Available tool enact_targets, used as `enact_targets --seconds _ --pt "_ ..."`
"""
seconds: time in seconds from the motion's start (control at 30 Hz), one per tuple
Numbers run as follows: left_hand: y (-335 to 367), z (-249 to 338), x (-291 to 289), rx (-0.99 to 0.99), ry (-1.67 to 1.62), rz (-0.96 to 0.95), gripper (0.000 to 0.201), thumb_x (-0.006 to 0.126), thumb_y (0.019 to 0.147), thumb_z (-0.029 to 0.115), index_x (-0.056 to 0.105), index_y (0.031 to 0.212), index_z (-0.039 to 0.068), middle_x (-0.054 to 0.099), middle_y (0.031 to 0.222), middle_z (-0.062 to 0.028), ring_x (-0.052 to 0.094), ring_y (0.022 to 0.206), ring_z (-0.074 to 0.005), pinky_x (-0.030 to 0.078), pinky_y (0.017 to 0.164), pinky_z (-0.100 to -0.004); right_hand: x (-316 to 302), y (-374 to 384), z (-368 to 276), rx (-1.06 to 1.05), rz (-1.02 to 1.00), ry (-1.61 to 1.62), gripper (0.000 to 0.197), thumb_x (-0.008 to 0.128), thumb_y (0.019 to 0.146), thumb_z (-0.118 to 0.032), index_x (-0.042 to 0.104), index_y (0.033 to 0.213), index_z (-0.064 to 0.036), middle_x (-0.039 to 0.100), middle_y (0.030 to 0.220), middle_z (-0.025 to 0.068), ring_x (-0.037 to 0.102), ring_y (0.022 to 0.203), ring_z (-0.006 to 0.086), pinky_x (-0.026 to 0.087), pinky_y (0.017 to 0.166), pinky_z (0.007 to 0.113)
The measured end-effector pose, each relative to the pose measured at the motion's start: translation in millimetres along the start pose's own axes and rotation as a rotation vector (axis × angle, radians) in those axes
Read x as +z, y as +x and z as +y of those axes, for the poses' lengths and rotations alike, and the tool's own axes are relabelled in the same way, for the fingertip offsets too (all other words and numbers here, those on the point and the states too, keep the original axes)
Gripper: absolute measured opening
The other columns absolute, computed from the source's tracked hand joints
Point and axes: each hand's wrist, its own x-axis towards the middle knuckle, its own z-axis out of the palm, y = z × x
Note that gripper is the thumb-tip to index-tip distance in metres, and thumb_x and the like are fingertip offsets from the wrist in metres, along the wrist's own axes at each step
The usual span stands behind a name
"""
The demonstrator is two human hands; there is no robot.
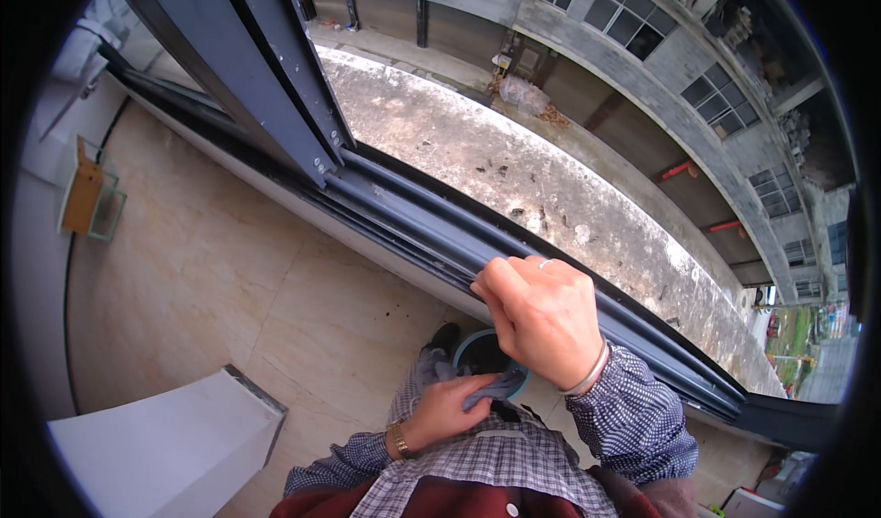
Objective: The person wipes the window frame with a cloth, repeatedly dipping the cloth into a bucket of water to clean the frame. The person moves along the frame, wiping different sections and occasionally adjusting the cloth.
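My right hand (543,321) is curled closed over the dark grey window track (413,208), knuckles up, with a ring and a bangle on it. Its fingertips are hidden, so I cannot make out what it grips. Lower and to the left, my left hand (443,418) is closed on a grey-blue cloth (500,387) in front of my checked apron (486,458). Beneath the cloth, on the floor side of the sill, a round bucket (470,345) with a light blue rim shows dark inside, partly covered by my hands.
A sliding window sash (234,50) stands across the track at upper left. Outside lies a stained concrete ledge (477,169), with a grey building (642,68) beyond. Indoors are a beige tiled floor (220,243), a white box-like piece (174,440) and a small wood-and-glass shelf (87,192).
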Motion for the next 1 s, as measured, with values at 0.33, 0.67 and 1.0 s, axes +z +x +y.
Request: enact_targets --seconds 0.33,0.67,1.0 --pt "0 2 -2 -0.021 -0.009 -0.009 0.042 0.066 0.085 0.022 0.064 0.125 0.013 0.070 0.102 -0.0175 0.069 0.090 -0.0344 0.056 0.078 -0.0398 10 17 -5 0.013 0.304 0.302 0.010 0.070 0.082 -0.005 0.062 0.087 -0.0060 0.060 0.069 0.0083 0.060 0.059 0.0261 0.046 0.054 0.036" --pt "-2 2 -6 -0.123 0.011 -0.067 0.042 0.066 0.084 0.024 0.065 0.125 0.014 0.071 0.102 -0.0167 0.069 0.090 -0.0347 0.056 0.076 -0.0402 15 30 -22 -0.106 0.049 -0.070 0.014 0.065 0.072 -0.007 0.055 0.080 -0.0097 0.053 0.066 0.0048 0.058 0.060 0.0235 0.047 0.055 0.035" --pt "-4 -2 -6 -0.023 0.035 -0.013 0.042 0.066 0.085 0.021 0.062 0.125 0.010 0.071 0.101 -0.0186 0.069 0.087 -0.0347 0.055 0.076 -0.0401 40 65 -31 -0.214 0.186 0.188 0.012 0.066 0.080 -0.006 0.055 0.085 -0.0075 0.057 0.070 0.0064 0.061 0.063 0.0257 0.048 0.056 0.037"
